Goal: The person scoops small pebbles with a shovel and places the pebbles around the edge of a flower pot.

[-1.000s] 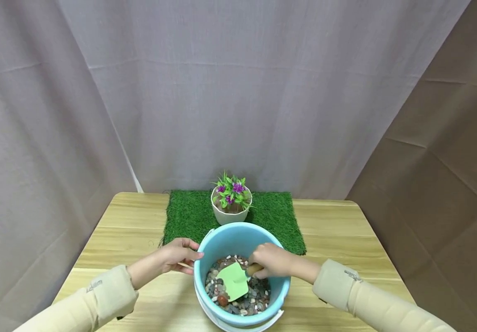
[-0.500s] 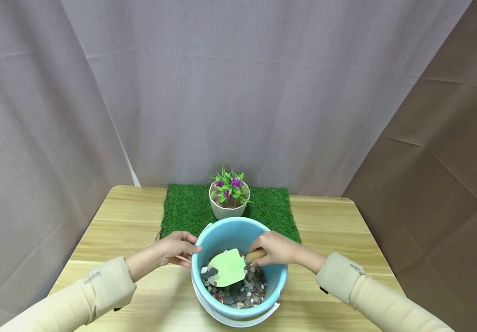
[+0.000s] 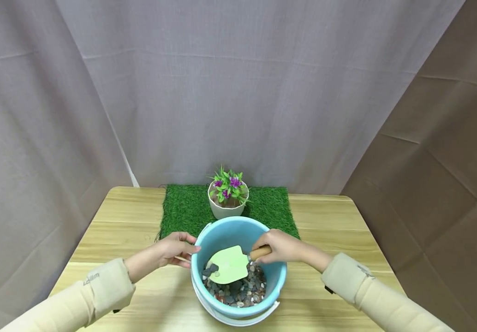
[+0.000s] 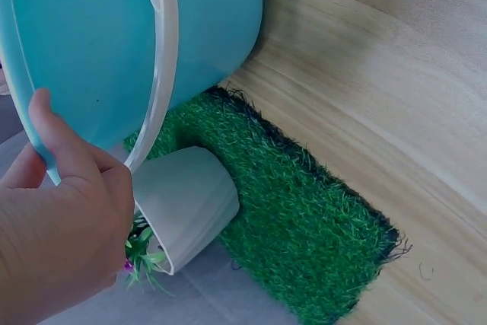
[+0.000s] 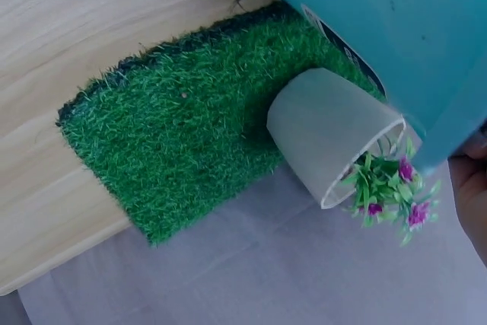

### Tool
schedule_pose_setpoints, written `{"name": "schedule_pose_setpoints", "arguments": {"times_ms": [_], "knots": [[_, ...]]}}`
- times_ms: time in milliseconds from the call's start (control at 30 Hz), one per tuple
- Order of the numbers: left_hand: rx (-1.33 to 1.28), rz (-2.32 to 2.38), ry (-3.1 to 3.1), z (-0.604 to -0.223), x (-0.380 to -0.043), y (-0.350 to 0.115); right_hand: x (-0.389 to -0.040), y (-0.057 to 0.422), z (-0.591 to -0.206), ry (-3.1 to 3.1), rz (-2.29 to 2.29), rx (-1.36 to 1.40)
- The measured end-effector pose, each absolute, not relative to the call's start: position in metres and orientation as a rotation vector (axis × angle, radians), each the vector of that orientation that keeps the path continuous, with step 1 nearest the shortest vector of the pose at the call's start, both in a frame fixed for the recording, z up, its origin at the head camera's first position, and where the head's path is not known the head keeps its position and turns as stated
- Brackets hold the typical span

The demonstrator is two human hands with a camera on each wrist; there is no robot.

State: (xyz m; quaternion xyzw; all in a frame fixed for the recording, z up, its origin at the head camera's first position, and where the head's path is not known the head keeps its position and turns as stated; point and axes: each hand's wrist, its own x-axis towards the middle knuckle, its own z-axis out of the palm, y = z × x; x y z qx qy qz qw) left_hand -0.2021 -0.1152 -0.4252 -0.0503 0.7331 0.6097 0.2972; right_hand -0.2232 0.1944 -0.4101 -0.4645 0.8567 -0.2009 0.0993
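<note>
My right hand (image 3: 279, 246) grips the wooden handle of a small light-green hand shovel (image 3: 230, 265). Several pebbles, one dark, lie near the blade's left tip. The blade is inside a light-blue bucket (image 3: 238, 227), above a bed of mixed pebbles (image 3: 242, 295). At the bucket's left side my left hand (image 3: 175, 250) pinches the rim between thumb and fingers. In the left wrist view, that hand (image 4: 65, 211) has its thumb along the bucket wall (image 4: 84, 51) and another finger behind the rim. Only an edge of my right hand (image 5: 473, 195) shows in the right wrist view.
Behind the bucket, a white pot (image 3: 227, 212) with purple flowers stands on a green artificial-grass mat (image 3: 273, 203). The bucket's white handle (image 3: 242, 323) hangs down at the front. A wooden table (image 3: 325, 230) lies beneath, with grey curtains (image 3: 238, 115) behind it.
The shovel has risen from the pebbles, its blade tilting toward the left with stones on it. My right hand has moved up and slightly right; the left hand stays at the rim.
</note>
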Motion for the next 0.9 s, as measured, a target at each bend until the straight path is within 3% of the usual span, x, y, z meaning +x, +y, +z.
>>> {"name": "schedule_pose_setpoints", "arguments": {"times_ms": [400,900], "knots": [[-0.127,1.634,1.943,-0.426,-0.201,-0.115,-0.232,0.209,-0.392,2.573,-0.702,-1.457],[-0.116,1.645,1.933,-0.427,-0.201,-0.117,-0.251,0.238,-0.383,2.625,-0.854,-1.24]]}}
